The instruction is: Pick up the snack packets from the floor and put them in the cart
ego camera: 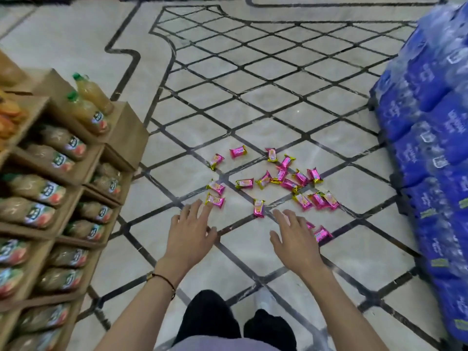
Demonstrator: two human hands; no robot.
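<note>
**On the tiled floor: pink packets ahead of two empty hands**

At the left edge, stepped cardboard trays (126, 133) hold rows of juice bottles (87, 112). Along the right edge, blue wrapped bottle packs (430, 138) are stacked high. Snack packets (288, 184) in pink and gold wrappers lie scattered across the middle of the floor (253, 102).

The left hand (191, 234) reaches out flat, fingers straight and spread, holding nothing. Its fingertips are just short of one packet (215, 200). The right hand (295, 239) is likewise spread and empty, and another packet (322, 233) lies just beside its outer edge.

Print on the bottle labels, packs and wrappers is too blurred to read.
</note>
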